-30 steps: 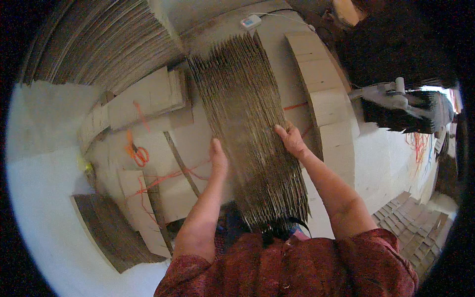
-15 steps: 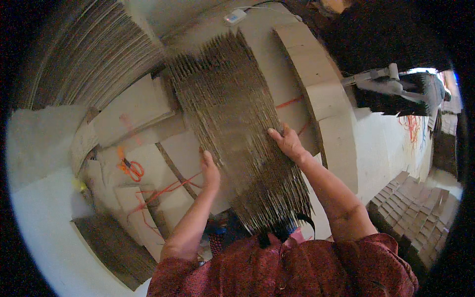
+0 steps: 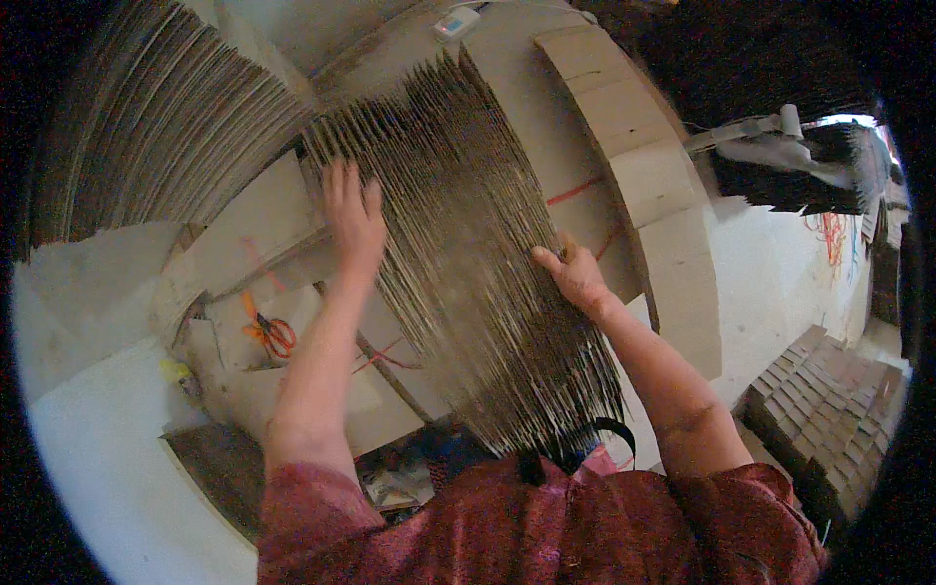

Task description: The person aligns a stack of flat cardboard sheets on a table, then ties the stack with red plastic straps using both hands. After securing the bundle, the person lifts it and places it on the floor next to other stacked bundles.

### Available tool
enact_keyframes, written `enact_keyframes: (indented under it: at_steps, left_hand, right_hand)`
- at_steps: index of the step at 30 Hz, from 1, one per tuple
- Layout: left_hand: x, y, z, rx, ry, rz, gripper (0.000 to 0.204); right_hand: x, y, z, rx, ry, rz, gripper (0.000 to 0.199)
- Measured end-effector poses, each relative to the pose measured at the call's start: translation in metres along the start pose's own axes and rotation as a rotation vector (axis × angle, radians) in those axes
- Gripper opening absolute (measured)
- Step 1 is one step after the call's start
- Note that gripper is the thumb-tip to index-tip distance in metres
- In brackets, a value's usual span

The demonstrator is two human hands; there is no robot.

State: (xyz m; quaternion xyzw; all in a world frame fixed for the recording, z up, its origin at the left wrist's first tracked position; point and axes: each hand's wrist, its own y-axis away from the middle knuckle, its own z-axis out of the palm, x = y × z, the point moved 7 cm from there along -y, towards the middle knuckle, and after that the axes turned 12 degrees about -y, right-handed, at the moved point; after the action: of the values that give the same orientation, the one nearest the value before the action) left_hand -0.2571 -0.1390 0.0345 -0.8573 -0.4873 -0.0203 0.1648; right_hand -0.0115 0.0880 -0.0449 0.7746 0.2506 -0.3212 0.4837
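A long bundle of thin brown cardboard sheets (image 3: 458,224), packed on edge side by side, lies in front of me and reaches almost to my waist. My left hand (image 3: 353,219) rests against its far left side, fingers stretched out and a little apart. On the right side, my right hand (image 3: 575,278) grips the bundle's edge, thumb on top and the other fingers curled, partly hidden, down the side. Ragged sheet ends show at both the far and near ends.
Orange-handled scissors (image 3: 273,336) lie on cardboard to the left, near red straps (image 3: 385,356). A row of cardboard pieces (image 3: 634,127) curves along the right. More sheets (image 3: 146,127) are stacked far left, and a small white device (image 3: 456,23) sits at the back.
My left hand has moved forward along the bundle's left side to its far part, fingers now spread. My right hand stays at the right edge. The view has shifted slightly.
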Motion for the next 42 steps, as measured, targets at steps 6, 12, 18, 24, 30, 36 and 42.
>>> enact_keyframes:
  at_steps: [6,12,18,24,30,36,42]
  left_hand:
    - [-0.064,-0.143,0.069,-0.086,-0.278,0.221,0.046]
    - [-0.074,-0.167,0.117,-0.299,-0.073,0.144,0.045]
    - [-0.061,-0.165,0.112,-0.396,-0.098,0.027,0.049]
    - [-0.058,-0.163,0.096,-0.242,-0.116,0.111,0.047]
    - [0.117,-0.046,0.055,-0.514,0.089,0.406,0.048]
    - [0.219,0.081,0.04,-0.347,0.143,0.672,0.039]
    - [0.226,0.084,0.048,-0.418,0.026,0.675,0.035]
  right_hand:
    - [0.009,-0.003,0.004,0.0,-0.06,-0.14,0.058]
    - [0.019,-0.006,0.003,0.076,-0.009,-0.127,0.067]
    - [0.03,-0.012,0.005,0.081,-0.002,-0.145,0.069]
    - [0.001,-0.006,0.002,0.034,-0.029,-0.11,0.069]
    - [0.001,0.003,-0.014,0.092,0.023,-0.013,0.066]
    - [0.013,-0.004,-0.003,-0.145,-0.077,-0.119,0.06]
    - [0.084,-0.074,-0.04,0.0,-0.447,0.223,0.034]
